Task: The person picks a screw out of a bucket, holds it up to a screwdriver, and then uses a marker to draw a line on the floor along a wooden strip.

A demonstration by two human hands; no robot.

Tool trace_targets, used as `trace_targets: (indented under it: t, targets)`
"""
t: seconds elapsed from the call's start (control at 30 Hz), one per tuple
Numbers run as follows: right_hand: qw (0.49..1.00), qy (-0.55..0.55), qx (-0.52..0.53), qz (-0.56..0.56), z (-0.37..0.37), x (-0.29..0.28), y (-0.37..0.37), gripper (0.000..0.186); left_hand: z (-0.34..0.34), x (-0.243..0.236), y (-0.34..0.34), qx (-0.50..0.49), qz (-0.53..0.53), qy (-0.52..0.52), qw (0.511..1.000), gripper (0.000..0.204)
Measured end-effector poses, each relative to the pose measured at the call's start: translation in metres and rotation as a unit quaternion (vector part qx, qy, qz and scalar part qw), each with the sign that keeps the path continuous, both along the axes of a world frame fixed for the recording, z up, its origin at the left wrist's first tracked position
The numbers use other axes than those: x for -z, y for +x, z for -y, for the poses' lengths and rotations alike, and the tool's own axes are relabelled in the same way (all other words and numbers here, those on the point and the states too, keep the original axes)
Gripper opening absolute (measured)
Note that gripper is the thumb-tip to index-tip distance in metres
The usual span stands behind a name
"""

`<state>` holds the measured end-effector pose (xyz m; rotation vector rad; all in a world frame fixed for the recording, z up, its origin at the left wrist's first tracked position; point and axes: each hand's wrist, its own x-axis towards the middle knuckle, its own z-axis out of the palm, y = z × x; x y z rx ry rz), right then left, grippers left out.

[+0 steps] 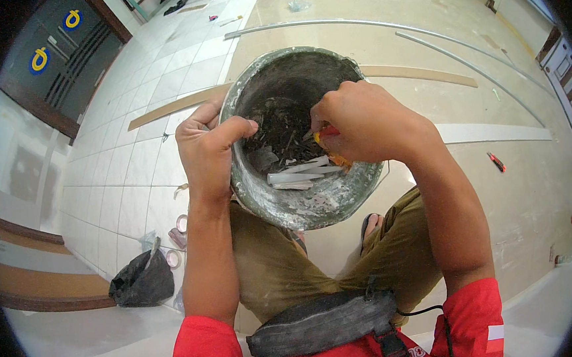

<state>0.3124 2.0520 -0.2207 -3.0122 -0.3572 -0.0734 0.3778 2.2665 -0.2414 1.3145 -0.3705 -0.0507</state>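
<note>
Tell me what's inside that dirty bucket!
White tapered pieces, an orange bit and dark scraps are in the bucket. The right hand reaches in, partly covering something red and yellow; anything fully behind that hand can't be seen.

The bucket (pixel 288 208) is dark green mottled grey-white, the trousers (pixel 271 252) olive-brown, the sleeves (pixel 205 346) red.
</note>
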Motion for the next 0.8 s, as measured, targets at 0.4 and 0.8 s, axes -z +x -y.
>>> trace_targets:
  t: [0.4, 0.8]
  targets:
    - [0.995, 0.056, 0.031, 0.078, 0.001, -0.010, 0.005, 0.016, -0.004, 0.003, 0.007, 0.012, -0.018, -0.011, 1.000, 0.036]
    - [0.995, 0.067, 0.018, 0.066, 0.006, -0.022, -0.022, 0.013, 0.000, 0.007, 0.003, -0.017, 0.008, 0.056, 0.998, 0.039]
